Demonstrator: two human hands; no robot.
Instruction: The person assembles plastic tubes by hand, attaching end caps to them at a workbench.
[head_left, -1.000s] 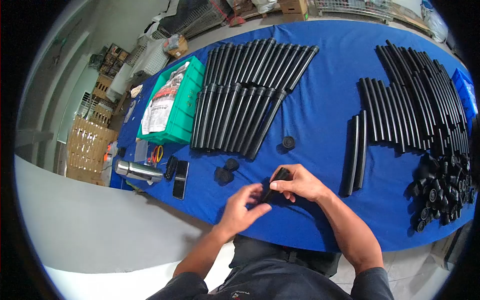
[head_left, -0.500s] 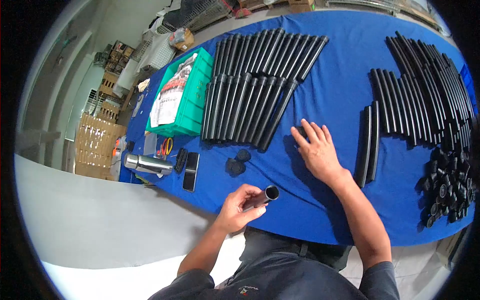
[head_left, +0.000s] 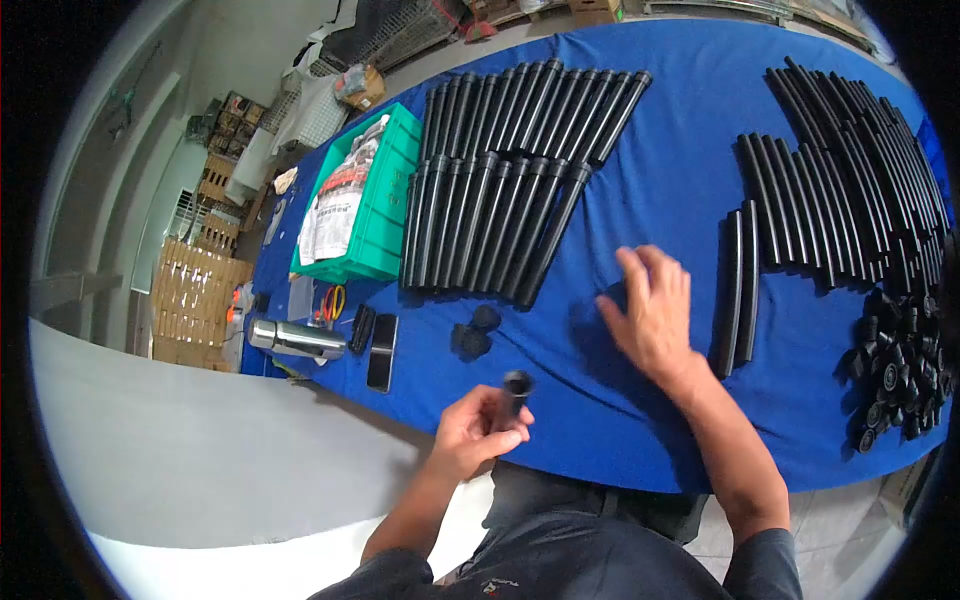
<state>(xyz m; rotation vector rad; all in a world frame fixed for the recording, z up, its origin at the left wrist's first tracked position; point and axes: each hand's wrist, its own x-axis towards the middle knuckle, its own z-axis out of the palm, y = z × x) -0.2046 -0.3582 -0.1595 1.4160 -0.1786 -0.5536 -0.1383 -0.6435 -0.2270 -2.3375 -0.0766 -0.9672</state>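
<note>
My left hand is closed around a black tube, held near the table's front edge with its open end facing up toward me. My right hand is over the blue cloth, its thumb spread from bent fingers. A small dark piece, seemingly a black cap, shows between the thumb and fingers; most of it is hidden. Several loose black caps lie on the cloth beyond my left hand.
Rows of capped black tubes lie beside a green crate. More tubes and a heap of black caps are on the right. A steel flask, phone and scissors sit at the left.
My right hand has drawn back slightly toward the right, and its thumb has spread wider. The tube in my left hand has tilted more upright and shifted left.
</note>
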